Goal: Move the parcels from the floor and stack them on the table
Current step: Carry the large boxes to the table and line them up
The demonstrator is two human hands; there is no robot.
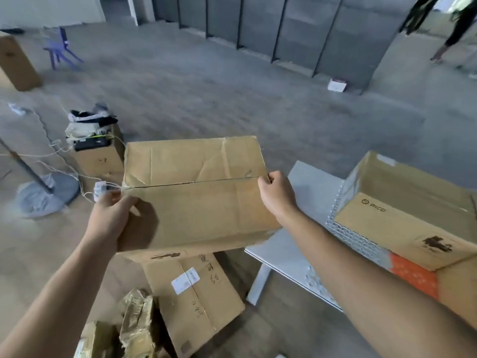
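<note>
**Parcel aloft beside the surface**

Parcel [196, 189] hangs clear of the floor, held flat between 2 hands, just left of the white surface [307, 187]. It is carried by its 2 short ends, probably because it is too wide for 1 hand. Keeping it level with the taped seam up should let it go down square.

The left grip [111, 218] clamps the near left corner, thumb on top, with the fingers going under the edge out of sight. The right grip [277, 195] pinches the right edge at the seam, fingers curled over the rim. Both arms reach forward, nearly straight, and the right forearm passes above the surface's near side.

An open box [413, 177] fills much of the surface, so the bare left end looks like the free spot. Under the held parcel, a 2nd parcel [196, 298] and gold-wrapped bundles [136, 324] lie on the floor.
</note>
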